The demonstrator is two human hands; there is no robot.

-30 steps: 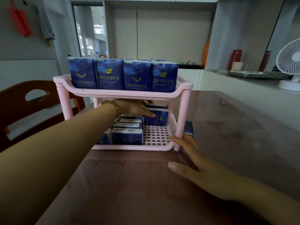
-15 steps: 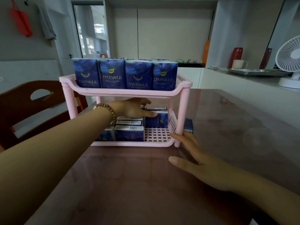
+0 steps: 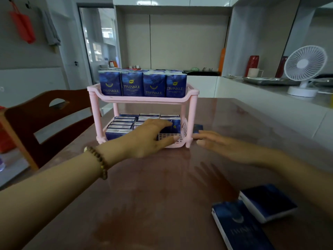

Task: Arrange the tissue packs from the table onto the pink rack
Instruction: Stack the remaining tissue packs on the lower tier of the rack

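A pink two-tier rack (image 3: 144, 101) stands mid-frame on a table (image 3: 144, 195), blue tissue packs (image 3: 132, 86) filling both tiers. The left hand (image 3: 147, 138), fingers loosely spread, touches a lower-tier pack (image 3: 175, 126) without gripping. The right hand (image 3: 221, 145), flat and empty, sits just right of the rack. Two loose packs (image 3: 237, 226) lie lower right.

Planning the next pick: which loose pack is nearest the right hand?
The pack beside the pink rack, at the right hand; the foreground two lie farther.
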